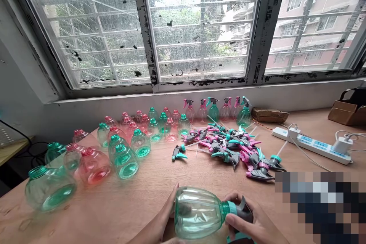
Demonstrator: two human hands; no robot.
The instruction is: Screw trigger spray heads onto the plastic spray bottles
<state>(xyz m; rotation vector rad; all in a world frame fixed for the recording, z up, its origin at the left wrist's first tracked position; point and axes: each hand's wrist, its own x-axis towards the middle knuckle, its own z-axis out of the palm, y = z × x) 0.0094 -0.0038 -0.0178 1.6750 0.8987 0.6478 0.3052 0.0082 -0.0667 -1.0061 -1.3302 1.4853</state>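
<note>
A clear green plastic bottle (197,213) lies on its side in the air near the table's front edge. My left hand (160,221) is closed around its base end. At the neck, my right hand (257,219) grips a grey and teal trigger spray head (243,210), thumb and fingers about its teal collar. The head sits against the bottle's mouth; whether its thread is tight I cannot tell. Just beyond lies a single grey and teal spray head (179,153). Behind it spreads a pile of pink, teal and grey spray heads (228,141) with thin white tubes.
Several open green and pink bottles (126,164) stand on the wooden table (114,209) at the left. Bottles with spray heads (213,110) line the wall. A white power strip (313,145) with cables, a brown package (270,115) and a cardboard box (347,108) are on the right.
</note>
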